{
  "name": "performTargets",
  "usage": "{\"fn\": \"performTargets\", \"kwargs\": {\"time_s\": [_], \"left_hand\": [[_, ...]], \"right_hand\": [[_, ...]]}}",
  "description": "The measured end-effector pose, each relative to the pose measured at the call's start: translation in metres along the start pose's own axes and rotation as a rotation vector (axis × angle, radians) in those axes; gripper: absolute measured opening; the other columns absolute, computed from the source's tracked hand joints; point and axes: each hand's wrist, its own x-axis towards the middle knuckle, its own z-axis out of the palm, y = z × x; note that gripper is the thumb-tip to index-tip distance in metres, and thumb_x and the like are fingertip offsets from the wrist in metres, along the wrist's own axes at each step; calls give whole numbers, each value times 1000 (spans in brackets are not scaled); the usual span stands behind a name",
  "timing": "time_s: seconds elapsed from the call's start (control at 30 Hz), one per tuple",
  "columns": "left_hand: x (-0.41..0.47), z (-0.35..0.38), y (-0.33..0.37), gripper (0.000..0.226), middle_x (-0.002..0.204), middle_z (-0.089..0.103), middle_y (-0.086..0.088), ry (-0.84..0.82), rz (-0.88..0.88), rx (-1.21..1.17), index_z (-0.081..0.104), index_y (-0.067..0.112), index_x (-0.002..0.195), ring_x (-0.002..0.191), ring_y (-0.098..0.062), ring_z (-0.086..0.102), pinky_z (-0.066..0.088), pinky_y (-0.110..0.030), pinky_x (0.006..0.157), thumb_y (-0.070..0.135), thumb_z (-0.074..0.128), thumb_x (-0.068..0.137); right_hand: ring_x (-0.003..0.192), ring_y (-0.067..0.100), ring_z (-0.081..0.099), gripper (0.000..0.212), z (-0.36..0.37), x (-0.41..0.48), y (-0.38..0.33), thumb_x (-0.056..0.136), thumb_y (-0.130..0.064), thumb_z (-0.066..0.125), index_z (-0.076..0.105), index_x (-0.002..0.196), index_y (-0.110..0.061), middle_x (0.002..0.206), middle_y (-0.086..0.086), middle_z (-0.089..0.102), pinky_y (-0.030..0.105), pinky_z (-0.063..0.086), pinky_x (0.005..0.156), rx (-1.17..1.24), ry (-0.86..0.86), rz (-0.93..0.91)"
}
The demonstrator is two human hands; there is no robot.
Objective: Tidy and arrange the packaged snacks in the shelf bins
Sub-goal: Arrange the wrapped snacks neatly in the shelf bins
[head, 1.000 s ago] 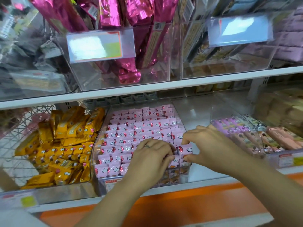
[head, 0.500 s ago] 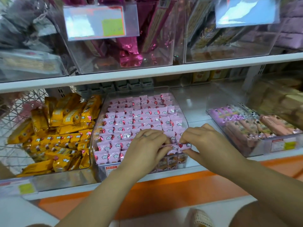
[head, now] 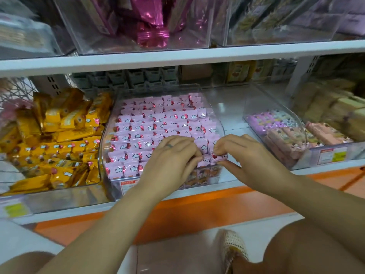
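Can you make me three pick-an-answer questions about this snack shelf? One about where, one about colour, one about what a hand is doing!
1. Where are the yellow foil packets? A) left of the clear plastic bin of small pink packets B) right of it C) inside it
2. What colour is the long strip just below that bin? A) blue B) orange C) green
3. What is the right hand doing? A) hanging open B) pinching one pink packet C) resting flat
Answers: A, they lie leftward; B, plainly orange; B, it nips the wrapper.
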Motion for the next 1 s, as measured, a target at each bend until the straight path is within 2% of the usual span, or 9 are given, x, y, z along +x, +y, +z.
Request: {"fn": "performTargets", "kwargs": {"time_s": [0.17,0.37,0.43,0.5,0.67,0.73,0.8,0.9,1.0], "left_hand": [[1,-1,2,22,87,65,6,-7,2,5,62,18,84,99,-15,55,32,-24,92,34,49,91],[2,-5,4,21,88,65,9,-59,-55,-19,60,20,84,99,-13,54,31,-22,88,36,49,91],[3,-5,6,23,89,65,9,-94,-67,-9,60,21,84,101,-14,56,32,-23,86,39,47,91],[5,-7,7,26,91,65,9,-137,-92,2,59,22,85,102,-15,57,32,-23,83,43,46,91],[10,-9,10,12,96,64,9,-185,-144,0,62,22,91,100,-16,55,31,-24,81,34,60,91],[10,-9,10,13,103,62,9,-189,-145,-2,63,22,98,100,-15,55,36,-27,83,34,60,91],[11,-9,10,23,124,56,11,-190,-162,-3,61,26,113,108,-13,54,39,-34,92,35,58,92],[14,-10,12,41,149,37,15,-260,-206,45,47,34,136,129,-12,43,27,-32,104,42,50,95],[16,-10,13,48,150,36,16,-344,-232,108,37,36,143,140,-7,26,12,-28,110,48,42,97]], "right_hand": [[72,11,52,18,0,2,5,77,-10,74,62,90,-14,92,-2,65,18,29,69,23,-34,19],[73,2,43,17,-2,7,8,79,-17,76,66,93,-16,94,-8,67,24,35,69,28,-103,77],[74,4,51,18,-4,13,9,79,-21,76,68,94,-16,95,-7,69,30,42,72,-8,-130,107],[86,15,62,21,-7,20,8,81,-25,74,69,98,-15,101,-5,69,33,42,81,-33,-178,150],[95,18,62,20,-13,23,2,87,-33,66,70,102,-19,105,-7,69,32,39,89,-51,-260,176],[92,14,59,19,-15,19,0,92,-38,57,70,97,-24,102,-12,68,33,37,89,-92,-285,165],[95,13,51,23,-14,17,-2,96,-40,47,68,97,-30,106,-16,65,30,30,85,-173,-296,163],[101,17,45,28,-11,18,-4,98,-39,44,70,101,-29,120,-12,55,30,19,78,-223,-245,147],[105,17,42,36,-13,20,0,98,-41,41,73,100,-26,124,-9,51,28,13,77,-252,-295,84]]}}
